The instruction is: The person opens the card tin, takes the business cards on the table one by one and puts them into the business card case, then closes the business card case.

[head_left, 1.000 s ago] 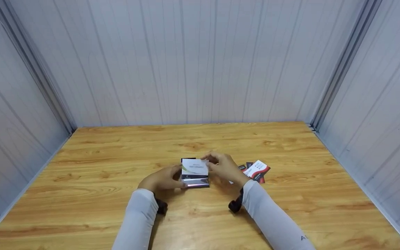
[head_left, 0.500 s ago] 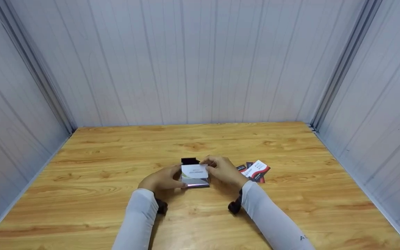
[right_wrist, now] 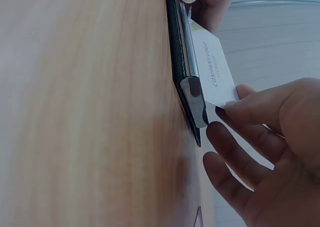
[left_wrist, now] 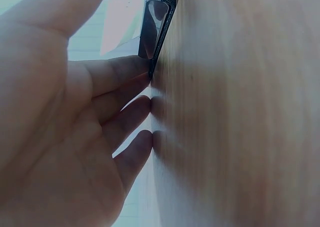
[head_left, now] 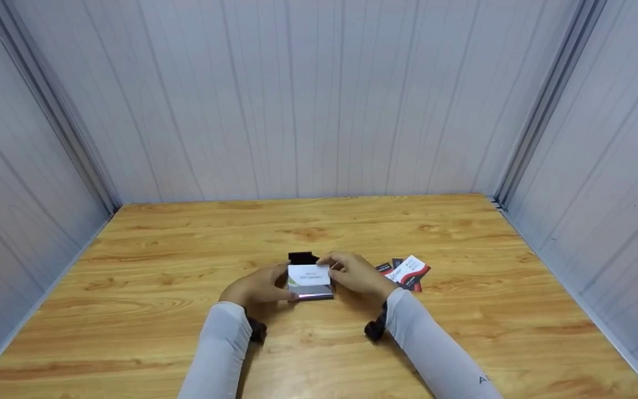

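The business card (head_left: 308, 274), white and printed "COMPANY LOGO", sits over the metal card case (head_left: 319, 295) around the middle of the worktop (head_left: 147, 310), left to right, and well back from the far edge. Your right hand (head_left: 355, 271) pinches the card's far right corner between thumb and forefinger, its other fingers spread beside the case. Your left hand (head_left: 258, 282) grips the case at its left side, thumb on top, with the spare fingertips touching the wood. The black flap (head_left: 301, 258) is folded back toward the far edge.

The step in hand appears to be slipping the card into the case. The right wrist view shows the card tilted, its pinched end raised off the metal; how far its near end is inside, you cannot tell. The next move seems to call for lowering that end while the left hand steadies the case, keeping the card's sides square to the rims so no corner catches.

To the right, toward the right edge, a fanned pile of business cards (head_left: 408, 272) lies near your right wrist, so swing wide of it. Bare wood gives you room toward the far edge and the left edge.
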`<move>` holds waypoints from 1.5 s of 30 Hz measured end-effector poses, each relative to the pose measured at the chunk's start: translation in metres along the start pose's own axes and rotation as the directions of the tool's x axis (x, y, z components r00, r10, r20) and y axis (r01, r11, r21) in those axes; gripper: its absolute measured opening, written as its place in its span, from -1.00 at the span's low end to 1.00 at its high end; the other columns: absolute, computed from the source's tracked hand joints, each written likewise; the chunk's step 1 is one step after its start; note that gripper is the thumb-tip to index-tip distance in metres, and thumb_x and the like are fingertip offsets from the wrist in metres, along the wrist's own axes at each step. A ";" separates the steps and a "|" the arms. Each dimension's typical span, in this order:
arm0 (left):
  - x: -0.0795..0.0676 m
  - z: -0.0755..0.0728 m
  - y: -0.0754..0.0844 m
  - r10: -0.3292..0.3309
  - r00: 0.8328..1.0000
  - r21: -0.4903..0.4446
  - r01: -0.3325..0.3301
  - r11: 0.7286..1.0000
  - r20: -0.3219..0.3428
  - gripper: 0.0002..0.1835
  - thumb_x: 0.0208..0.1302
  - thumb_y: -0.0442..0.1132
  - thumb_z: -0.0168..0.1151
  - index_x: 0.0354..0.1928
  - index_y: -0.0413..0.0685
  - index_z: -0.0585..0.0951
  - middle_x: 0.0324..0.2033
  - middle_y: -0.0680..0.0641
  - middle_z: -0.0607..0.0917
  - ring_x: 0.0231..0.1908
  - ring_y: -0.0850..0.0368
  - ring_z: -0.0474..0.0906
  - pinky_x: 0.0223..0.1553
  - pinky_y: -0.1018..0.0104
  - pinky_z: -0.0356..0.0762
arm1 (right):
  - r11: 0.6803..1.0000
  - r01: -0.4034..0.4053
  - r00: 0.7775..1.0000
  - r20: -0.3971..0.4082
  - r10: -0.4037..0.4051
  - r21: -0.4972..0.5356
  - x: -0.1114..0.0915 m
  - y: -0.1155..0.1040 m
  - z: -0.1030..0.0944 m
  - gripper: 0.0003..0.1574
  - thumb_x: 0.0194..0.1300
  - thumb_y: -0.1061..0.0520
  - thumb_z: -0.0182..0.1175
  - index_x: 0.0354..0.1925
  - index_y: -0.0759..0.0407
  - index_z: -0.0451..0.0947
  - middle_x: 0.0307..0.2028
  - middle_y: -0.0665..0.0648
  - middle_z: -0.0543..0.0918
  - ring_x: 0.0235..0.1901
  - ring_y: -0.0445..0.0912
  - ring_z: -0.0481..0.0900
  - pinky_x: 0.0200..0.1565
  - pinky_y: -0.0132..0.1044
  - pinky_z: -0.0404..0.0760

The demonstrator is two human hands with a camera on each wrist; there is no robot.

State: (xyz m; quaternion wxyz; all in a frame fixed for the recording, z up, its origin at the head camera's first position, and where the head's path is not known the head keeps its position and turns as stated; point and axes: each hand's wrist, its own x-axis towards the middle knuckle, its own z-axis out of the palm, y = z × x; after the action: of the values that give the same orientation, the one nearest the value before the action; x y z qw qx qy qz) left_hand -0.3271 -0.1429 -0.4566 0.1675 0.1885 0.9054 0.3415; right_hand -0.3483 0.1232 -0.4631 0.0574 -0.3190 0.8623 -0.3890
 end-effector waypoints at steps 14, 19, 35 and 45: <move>-0.004 0.000 0.001 -0.046 0.999 0.074 0.044 0.996 0.017 -0.06 0.27 0.15 0.36 0.57 0.02 0.18 0.53 -0.10 0.11 0.50 -0.13 -0.02 0.43 -0.15 0.01 | 0.984 0.118 0.985 0.139 -0.099 -0.136 -0.003 0.002 0.000 -0.63 0.46 0.29 0.09 0.17 0.30 0.59 0.10 0.22 0.61 0.15 0.10 0.52 0.20 0.01 0.46; -0.004 0.000 0.000 -0.043 0.999 0.067 0.042 0.997 0.009 -0.06 0.26 0.16 0.37 0.57 0.02 0.18 0.53 -0.10 0.12 0.51 -0.11 -0.02 0.43 -0.13 0.00 | 0.970 0.163 0.978 0.159 -0.134 -0.183 -0.003 0.000 -0.001 -0.63 0.46 0.28 0.08 0.15 0.31 0.62 0.06 0.22 0.60 0.10 0.08 0.53 0.17 -0.04 0.47; -0.004 -0.001 0.000 -0.012 1.000 0.059 0.011 0.998 0.012 -0.09 0.29 0.10 0.37 0.56 -0.02 0.19 0.52 -0.14 0.16 0.50 -0.14 0.01 0.42 -0.16 0.05 | 0.995 -0.069 0.985 0.165 0.056 0.071 -0.014 0.008 -0.033 -0.56 0.51 0.09 0.15 0.27 0.18 0.54 0.16 0.17 0.61 0.20 0.08 0.52 0.23 0.03 0.46; -0.006 -0.001 0.000 -0.011 1.000 0.049 0.011 0.999 0.017 -0.10 0.31 0.07 0.37 0.56 -0.03 0.18 0.53 -0.15 0.12 0.50 -0.15 -0.01 0.42 -0.16 0.03 | 0.982 -0.162 0.983 0.105 0.153 0.093 -0.031 0.020 -0.075 -0.45 0.52 0.06 0.14 0.35 0.28 0.43 0.15 0.31 0.59 0.12 0.12 0.59 0.17 0.05 0.51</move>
State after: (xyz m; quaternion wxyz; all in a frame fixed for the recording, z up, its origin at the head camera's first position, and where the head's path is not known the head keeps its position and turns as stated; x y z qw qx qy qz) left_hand -0.3225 -0.1459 -0.4549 0.1723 0.1905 0.9131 0.3166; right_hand -0.3599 0.1998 -0.4301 0.1461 -0.2651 0.8603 -0.4102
